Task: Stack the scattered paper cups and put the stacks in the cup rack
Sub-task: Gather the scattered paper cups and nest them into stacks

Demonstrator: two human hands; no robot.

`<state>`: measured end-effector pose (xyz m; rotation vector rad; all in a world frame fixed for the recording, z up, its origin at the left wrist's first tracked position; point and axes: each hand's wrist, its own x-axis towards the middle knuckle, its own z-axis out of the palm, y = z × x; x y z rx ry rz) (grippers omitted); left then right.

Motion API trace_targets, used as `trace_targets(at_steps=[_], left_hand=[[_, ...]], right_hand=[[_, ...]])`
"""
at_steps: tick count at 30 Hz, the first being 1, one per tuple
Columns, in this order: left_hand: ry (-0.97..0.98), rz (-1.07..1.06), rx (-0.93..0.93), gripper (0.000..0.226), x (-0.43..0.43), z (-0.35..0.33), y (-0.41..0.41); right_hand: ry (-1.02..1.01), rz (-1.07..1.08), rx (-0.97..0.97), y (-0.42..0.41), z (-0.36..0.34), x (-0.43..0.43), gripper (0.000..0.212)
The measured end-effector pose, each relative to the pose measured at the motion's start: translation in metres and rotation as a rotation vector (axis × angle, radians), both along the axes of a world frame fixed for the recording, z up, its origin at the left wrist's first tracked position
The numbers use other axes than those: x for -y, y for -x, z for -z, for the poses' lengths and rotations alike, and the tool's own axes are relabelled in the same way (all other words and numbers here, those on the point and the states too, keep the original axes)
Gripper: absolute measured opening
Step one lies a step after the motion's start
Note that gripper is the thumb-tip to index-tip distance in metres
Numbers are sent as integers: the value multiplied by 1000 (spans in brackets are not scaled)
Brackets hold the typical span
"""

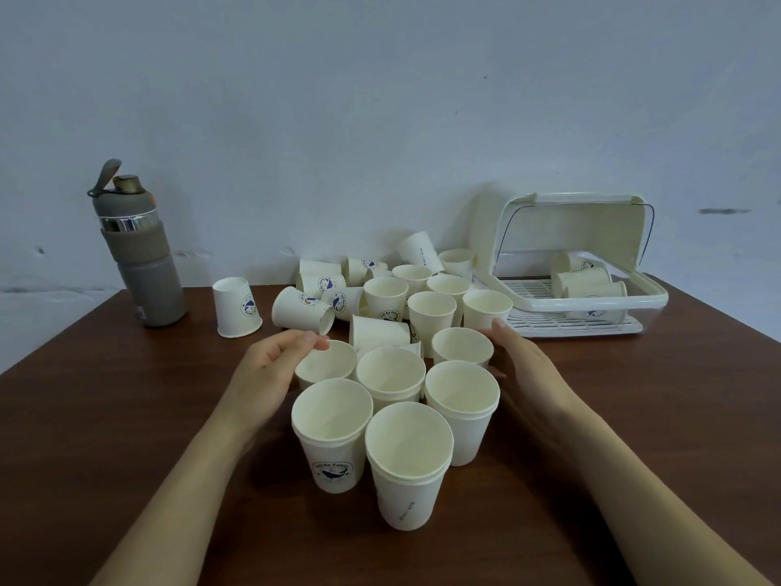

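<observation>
Both hands, left [270,370] and right [522,365], bracket the upright stacks [393,399] on the worktop [126,416], fingers open, gripping nothing. Squeezing inward could topple them. A few cups lie in the rack [591,289].

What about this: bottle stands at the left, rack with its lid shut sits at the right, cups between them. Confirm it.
Not quite. The head view shows the rack with its lid raised open, not shut. The bottle does stand at the left, with cups between them.
</observation>
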<state>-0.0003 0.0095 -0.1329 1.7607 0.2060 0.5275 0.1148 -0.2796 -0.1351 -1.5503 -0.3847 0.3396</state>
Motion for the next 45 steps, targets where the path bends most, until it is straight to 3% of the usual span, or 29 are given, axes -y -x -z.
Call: trace_targets(at_steps=[5, 11, 15, 17, 19, 24, 26, 30, 34, 40, 45], left_hand=[[-7, 22, -6, 40, 0, -1, 1], [-19, 14, -11, 34, 1, 1, 0], [125, -46, 28, 33, 6, -8, -4], [76, -88, 40, 35, 5, -22, -12], [-83, -83, -11, 40, -1, -41, -22], [-473, 112, -340, 48, 6, -86, -46], [-538, 161, -441, 50, 11, -89, -55], [-538, 218, -530, 58, 14, -82, -67], [-499, 214, -592, 56, 11, -77, -70], [-454, 227, -577, 55, 10, -67, -77], [-437, 159, -447, 46, 4, -61, -84]], right_hand=[[-4, -9, 2, 5, -4, -2, 54], [-9, -27, -5, 8, -4, -5, 57], [-35, 103, 72, 4, -5, -4, 59], [-6, 185, 170, -2, -11, -3, 61], [63, 200, 294, -8, -26, -5, 59], [305, 126, 571, -28, -74, -23, 25], [435, 96, 641, -38, -84, -32, 24], [785, 88, 685, -56, -90, -41, 31], [987, 32, 647, -60, -86, -42, 36], [1112, -20, 651, -60, -86, -45, 31], [1189, -71, 644, -58, -81, -49, 25]])
